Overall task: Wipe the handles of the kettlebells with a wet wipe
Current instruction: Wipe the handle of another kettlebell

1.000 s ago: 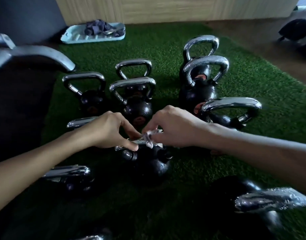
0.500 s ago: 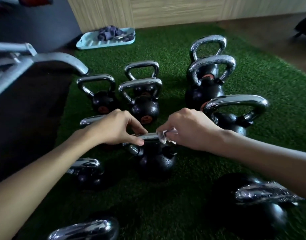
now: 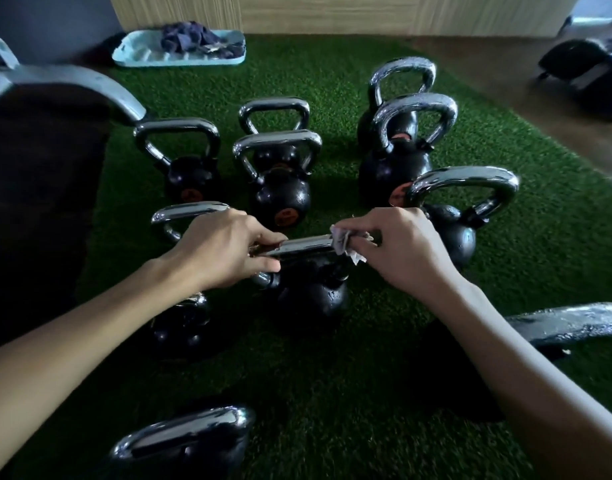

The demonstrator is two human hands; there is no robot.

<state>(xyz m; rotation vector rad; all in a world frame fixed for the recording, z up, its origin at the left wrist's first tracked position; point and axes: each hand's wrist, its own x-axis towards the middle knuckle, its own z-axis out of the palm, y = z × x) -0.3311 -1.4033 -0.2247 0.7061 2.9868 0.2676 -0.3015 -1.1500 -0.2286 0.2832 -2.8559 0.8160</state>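
Observation:
A small black kettlebell (image 3: 315,292) stands on the green turf (image 3: 332,393) at the centre. Its chrome handle (image 3: 304,244) runs between my two hands. My left hand (image 3: 221,249) pinches the handle's left end with thumb and fingers. My right hand (image 3: 401,247) holds a crumpled white wet wipe (image 3: 346,242) wrapped round the handle's right end. Several more black kettlebells with chrome handles stand around it, such as the ones at the back centre (image 3: 280,199) and at the right (image 3: 456,230).
A light blue tray (image 3: 131,53) with dark cloth lies at the back by the wooden wall. A grey metal frame (image 3: 72,84) and a dark pad fill the left side. Kettlebell handles sit close at the bottom left (image 3: 183,434) and right (image 3: 567,323). Bare floor lies beyond the turf's right edge.
My right hand has slid the wipe to the right along the handle, baring more chrome between my hands. My left hand keeps its hold. The view has shifted slightly.

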